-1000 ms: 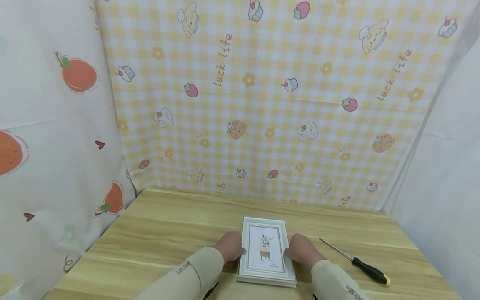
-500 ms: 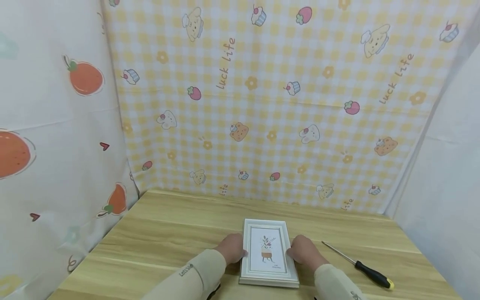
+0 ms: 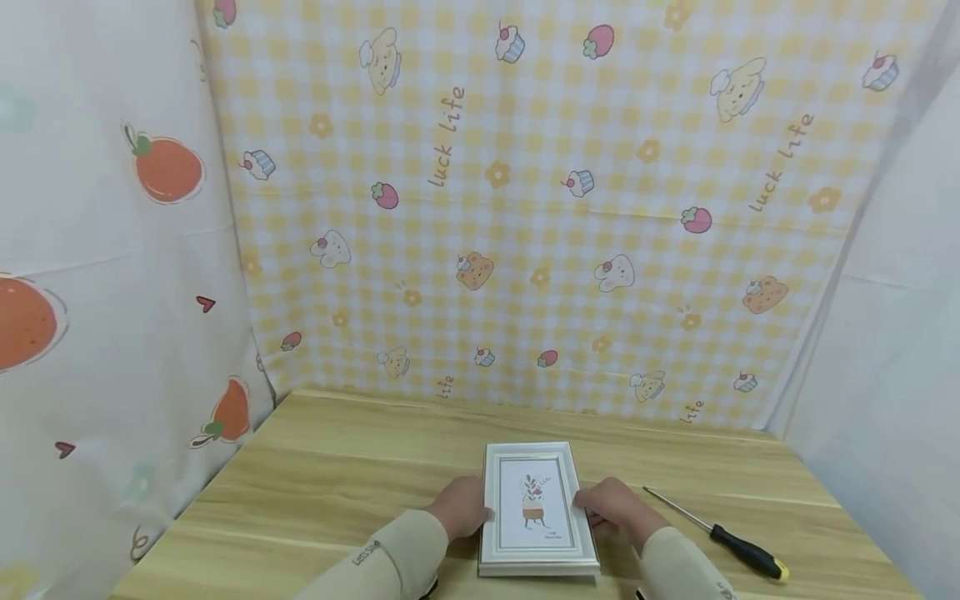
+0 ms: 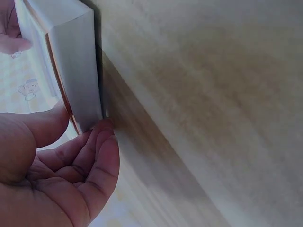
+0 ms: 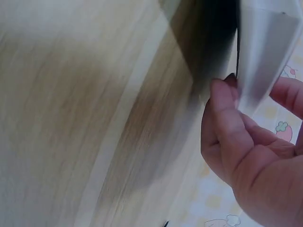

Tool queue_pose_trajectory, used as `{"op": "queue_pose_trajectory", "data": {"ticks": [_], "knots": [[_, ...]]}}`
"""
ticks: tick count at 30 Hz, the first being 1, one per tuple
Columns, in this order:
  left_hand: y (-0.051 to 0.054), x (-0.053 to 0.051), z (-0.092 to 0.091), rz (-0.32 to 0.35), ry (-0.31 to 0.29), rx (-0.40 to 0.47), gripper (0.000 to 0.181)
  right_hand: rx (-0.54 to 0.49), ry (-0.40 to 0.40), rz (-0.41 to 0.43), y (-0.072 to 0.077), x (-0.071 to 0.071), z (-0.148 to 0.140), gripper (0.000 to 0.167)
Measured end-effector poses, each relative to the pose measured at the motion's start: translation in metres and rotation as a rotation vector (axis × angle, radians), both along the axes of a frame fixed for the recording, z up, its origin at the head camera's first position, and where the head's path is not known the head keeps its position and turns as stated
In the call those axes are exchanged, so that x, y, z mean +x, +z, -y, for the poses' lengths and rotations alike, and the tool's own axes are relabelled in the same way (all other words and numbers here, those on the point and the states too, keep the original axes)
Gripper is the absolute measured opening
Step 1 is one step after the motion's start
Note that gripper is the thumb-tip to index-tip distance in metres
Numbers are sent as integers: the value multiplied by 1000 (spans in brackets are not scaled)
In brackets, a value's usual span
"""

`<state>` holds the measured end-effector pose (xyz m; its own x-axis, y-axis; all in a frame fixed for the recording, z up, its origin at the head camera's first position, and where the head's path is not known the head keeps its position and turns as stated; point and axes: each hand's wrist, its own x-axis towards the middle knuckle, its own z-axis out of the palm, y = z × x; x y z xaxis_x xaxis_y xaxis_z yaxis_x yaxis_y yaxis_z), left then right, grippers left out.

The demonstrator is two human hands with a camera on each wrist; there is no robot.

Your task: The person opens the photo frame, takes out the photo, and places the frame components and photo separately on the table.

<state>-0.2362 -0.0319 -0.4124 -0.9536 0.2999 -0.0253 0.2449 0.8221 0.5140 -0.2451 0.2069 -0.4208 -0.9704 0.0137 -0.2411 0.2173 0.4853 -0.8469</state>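
A white picture frame [image 3: 491, 533] lies face up near the table's front, showing a print of a potted plant. By its left edge my left hand [image 3: 461, 504] grips it, thumb on the front and fingers curled at the underside, as the left wrist view shows on the frame's side [image 4: 78, 61]. On the opposite edge my right hand [image 3: 617, 507] pinches it, fingertips [image 5: 220, 90] under the back and thumb on the front. In the right wrist view the frame's side [image 5: 262, 52] stands a little off the table, so this edge is slightly raised.
A screwdriver [image 3: 742, 550] with a black and yellow handle lies on the wooden table [image 3: 337, 467], right of my right hand. A yellow checked cloth [image 3: 517, 317] hangs behind the table, with pale cloths at both sides.
The right edge of the picture frame has risen slightly, and my right hand's fingers have moved under it. My left hand keeps its grip. The head view has shifted a little.
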Motion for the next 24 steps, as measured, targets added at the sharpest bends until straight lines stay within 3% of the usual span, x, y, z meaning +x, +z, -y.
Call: {"op": "queue_pose_trajectory", "data": {"ticks": [3, 6, 12, 16, 24], "knots": [[0, 2, 1, 32, 3, 42, 19, -135, 32, 28, 0, 1, -4, 14], [0, 1, 0, 51, 9, 53, 22, -201, 89, 35, 1, 1, -9, 15], [-3, -2, 2, 12, -14, 16, 46, -245, 146, 26, 3, 2, -12, 22], [-4, -4, 3, -7, -5, 50, 52, -268, 146, 17, 5, 2, -11, 27], [-5, -9, 4, -49, 50, 99, 28, -304, 146, 8, 6, 2, -7, 31]]}}
